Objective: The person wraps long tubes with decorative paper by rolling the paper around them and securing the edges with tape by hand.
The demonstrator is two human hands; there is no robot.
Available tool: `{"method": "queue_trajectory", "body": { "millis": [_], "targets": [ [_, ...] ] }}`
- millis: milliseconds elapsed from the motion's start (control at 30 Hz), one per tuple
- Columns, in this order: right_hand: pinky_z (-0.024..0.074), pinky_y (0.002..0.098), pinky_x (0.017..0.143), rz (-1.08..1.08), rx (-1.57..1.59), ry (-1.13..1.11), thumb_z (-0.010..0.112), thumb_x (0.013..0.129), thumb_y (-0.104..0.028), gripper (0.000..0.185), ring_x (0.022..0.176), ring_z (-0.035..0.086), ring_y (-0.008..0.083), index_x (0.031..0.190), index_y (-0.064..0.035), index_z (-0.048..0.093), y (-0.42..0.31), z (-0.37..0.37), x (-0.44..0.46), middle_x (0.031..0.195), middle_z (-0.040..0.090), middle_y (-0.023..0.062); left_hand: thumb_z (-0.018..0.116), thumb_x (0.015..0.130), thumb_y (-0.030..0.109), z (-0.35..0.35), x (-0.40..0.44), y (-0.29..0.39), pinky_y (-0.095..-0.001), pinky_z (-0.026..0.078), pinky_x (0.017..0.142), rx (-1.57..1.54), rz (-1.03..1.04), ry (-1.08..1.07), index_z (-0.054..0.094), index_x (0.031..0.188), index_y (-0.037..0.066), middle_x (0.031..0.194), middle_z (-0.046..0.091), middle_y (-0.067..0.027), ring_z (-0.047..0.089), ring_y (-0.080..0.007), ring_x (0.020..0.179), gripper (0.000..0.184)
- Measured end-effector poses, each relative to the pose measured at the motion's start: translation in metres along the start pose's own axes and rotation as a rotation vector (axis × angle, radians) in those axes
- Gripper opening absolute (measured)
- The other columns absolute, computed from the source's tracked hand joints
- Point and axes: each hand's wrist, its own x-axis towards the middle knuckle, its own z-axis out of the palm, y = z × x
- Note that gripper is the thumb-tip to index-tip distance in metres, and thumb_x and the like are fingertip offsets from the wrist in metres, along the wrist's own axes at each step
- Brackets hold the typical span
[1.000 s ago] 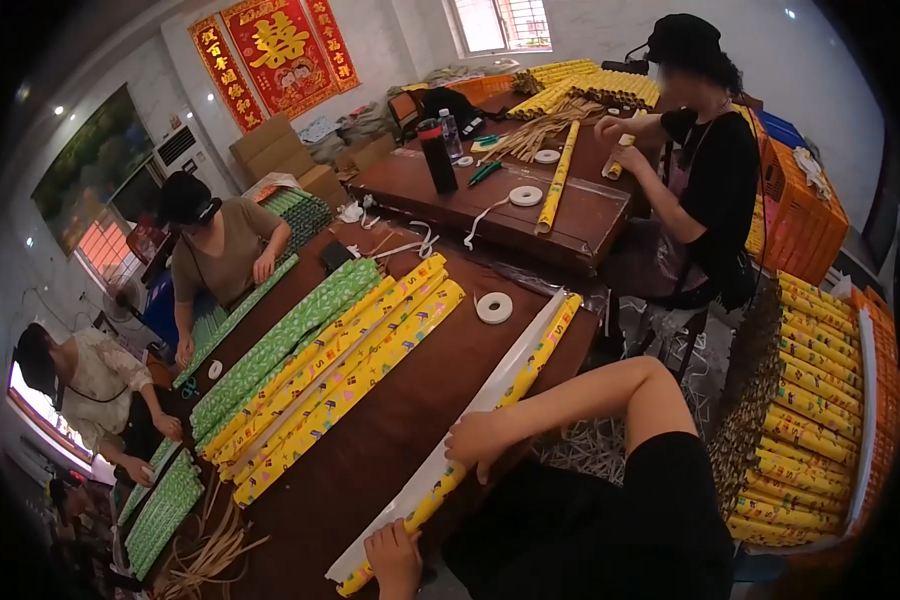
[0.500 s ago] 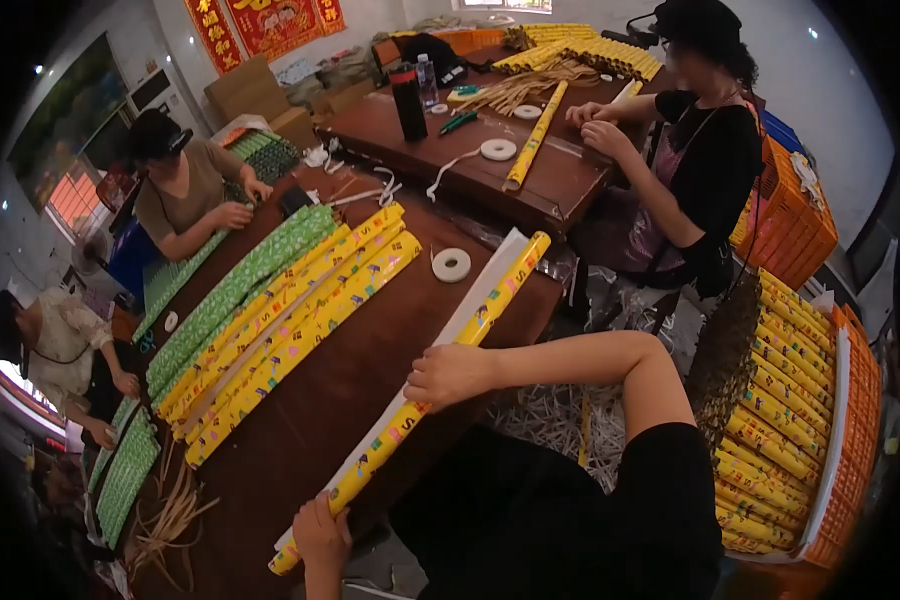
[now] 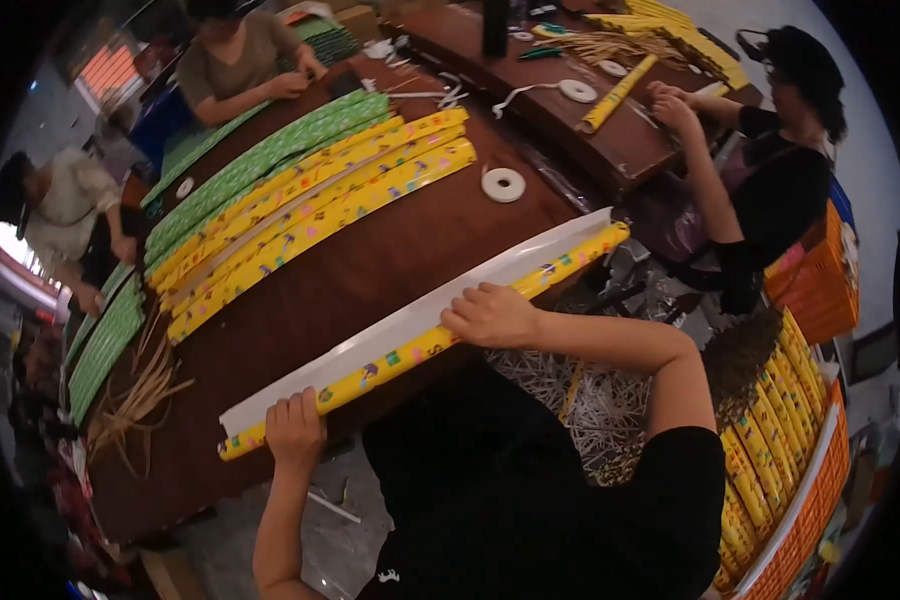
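Observation:
A long yellow patterned roll (image 3: 390, 366) lies along the near edge of the brown table, with a white strip of its sheet (image 3: 370, 335) unrolled on the far side. My left hand (image 3: 296, 428) wraps over the roll near its left end. Farther right, my right hand (image 3: 492, 316) is closed over the roll past its middle, fingers curled on the far side. Beyond the roll lie yellow patterned sheets (image 3: 330, 215) and green leaf-patterned ones (image 3: 270, 165). A white tape roll (image 3: 503, 185) rests on the table behind my right hand.
Co-workers sit at the left (image 3: 70, 215), the far left side (image 3: 245, 65) and the right (image 3: 785, 150). A second table (image 3: 570, 130) stands behind. An orange crate (image 3: 805, 510) of yellow rolls is at the lower right, near shredded paper (image 3: 560, 400) on the floor.
The view has turned and tilted down. The yellow roll now lies at a flatter angle, with more of its white sheet showing. Both my hands stay on it.

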Motion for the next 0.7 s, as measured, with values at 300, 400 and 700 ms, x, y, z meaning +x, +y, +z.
{"method": "queue_trajectory", "body": {
  "millis": [300, 400, 700],
  "targets": [
    [0.0488, 0.0350, 0.064, -0.025, 0.037, -0.111, 0.074, 0.069, -0.029, 0.036, 0.072, 0.059, 0.0215, 0.093, -0.0094, 0.056, 0.009, 0.005, 0.004, 0.077, 0.054, 0.0035, 0.062, 0.079, 0.012, 0.006, -0.002, 0.000, -0.0336, 0.046, 0.067, 0.080, 0.072, 0.060, 0.061, 0.105, 0.003, 0.091, 0.055, -0.0084, 0.054, -0.0216, 0.075, 0.028],
    [0.0497, 0.0365, 0.065, -0.015, 0.115, -0.164, 0.076, 0.069, -0.032, 0.042, 0.073, 0.059, 0.0230, 0.097, -0.0076, 0.057, 0.013, 0.004, 0.007, 0.080, 0.055, 0.0062, 0.062, 0.079, 0.013, 0.014, -0.003, 0.005, -0.0332, 0.046, 0.067, 0.099, 0.044, 0.061, 0.060, 0.108, 0.004, 0.088, 0.054, -0.0079, 0.054, -0.0223, 0.076, 0.030],
    [0.0505, 0.0367, 0.066, -0.036, 0.101, -0.282, 0.079, 0.065, -0.033, 0.050, 0.076, 0.059, 0.0236, 0.101, -0.0080, 0.055, 0.027, 0.029, -0.005, 0.081, 0.055, 0.0055, 0.072, 0.082, 0.020, 0.024, 0.000, 0.005, -0.0353, 0.048, 0.075, -0.359, 0.030, 0.016, 0.058, 0.115, 0.003, 0.091, 0.055, -0.0100, 0.055, -0.0265, 0.081, 0.040]
  ]
}}
